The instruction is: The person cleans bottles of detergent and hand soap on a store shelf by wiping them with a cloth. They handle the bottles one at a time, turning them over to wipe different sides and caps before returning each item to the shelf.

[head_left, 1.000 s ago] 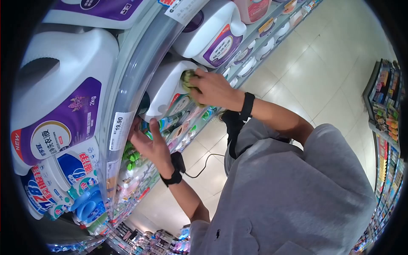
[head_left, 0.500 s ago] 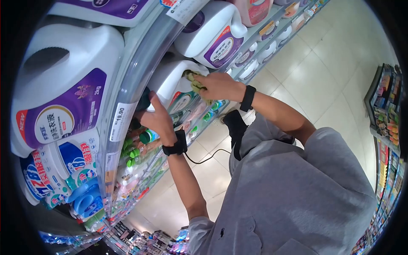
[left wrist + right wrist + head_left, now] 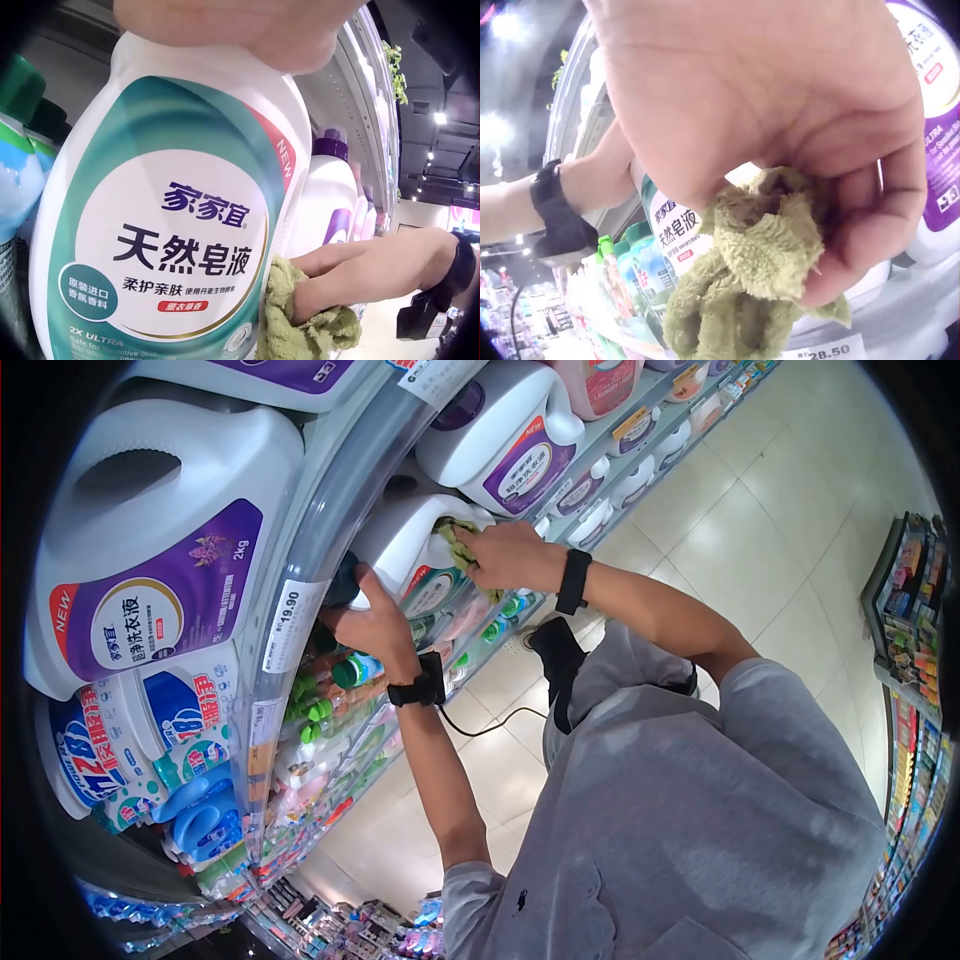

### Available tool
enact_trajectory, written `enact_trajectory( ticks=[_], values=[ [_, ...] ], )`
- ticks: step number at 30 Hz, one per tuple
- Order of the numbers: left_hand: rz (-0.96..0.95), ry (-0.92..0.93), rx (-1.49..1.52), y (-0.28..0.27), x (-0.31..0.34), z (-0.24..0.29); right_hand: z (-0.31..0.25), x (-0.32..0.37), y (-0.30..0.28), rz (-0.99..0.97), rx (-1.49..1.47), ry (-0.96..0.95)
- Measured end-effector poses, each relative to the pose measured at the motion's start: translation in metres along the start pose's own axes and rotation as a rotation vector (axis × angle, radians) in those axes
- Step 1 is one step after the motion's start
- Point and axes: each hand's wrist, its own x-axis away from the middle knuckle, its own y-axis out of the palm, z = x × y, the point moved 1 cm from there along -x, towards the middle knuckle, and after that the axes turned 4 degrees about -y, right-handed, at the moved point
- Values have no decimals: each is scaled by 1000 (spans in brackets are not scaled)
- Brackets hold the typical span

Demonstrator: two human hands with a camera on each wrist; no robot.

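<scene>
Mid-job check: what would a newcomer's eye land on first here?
The white bottle with the teal label, dominating the left wrist view. Next, the green cloth gripped in the right hand, at that bottle's side. Then the big purple-labelled jug at the left of the head view.

Pale-green cloth (image 3: 769,244), white-and-teal bottle (image 3: 172,217)

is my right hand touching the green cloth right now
Touching. The right wrist view shows the right hand with its fingers curled round the green cloth.
</scene>
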Motion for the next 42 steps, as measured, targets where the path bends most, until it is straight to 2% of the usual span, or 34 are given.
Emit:
enact_trajectory(
  ticks=[5,11,20,23,26,29,32,33,36,38,42],
  values=[
    [-33,-35,-11,-2,0,-1,8,-22,12,-30,67,-63],
    [-25,-80,-24,-1,2,10,-5,1,7,53,109,-48],
    [-30,-98,-23,-2,2,13,8,-19,13,9,129,-84],
    [-4,-76,-41,-1,3,13,2,3,5,71,90,-87],
    [6,-56,-55,0,2,14,0,8,1,-55,17,-17],
    [5,-22,-60,0,3,15,-2,2,4,-66,-312,-71],
    [-7,-53,-48,1,3,15,-10,0,15,40,-513,-170],
    [-14,-78,-44,0,3,14,-9,5,14,25,-485,-132],
    [49,25,-59,2,2,11,-1,16,11,-10,-350,-12],
    [22,-24,-35,1,4,14,8,17,10,-24,-192,83],
    [2,-66,-20,0,3,15,-5,6,20,-14,-491,-45]
  ],
)
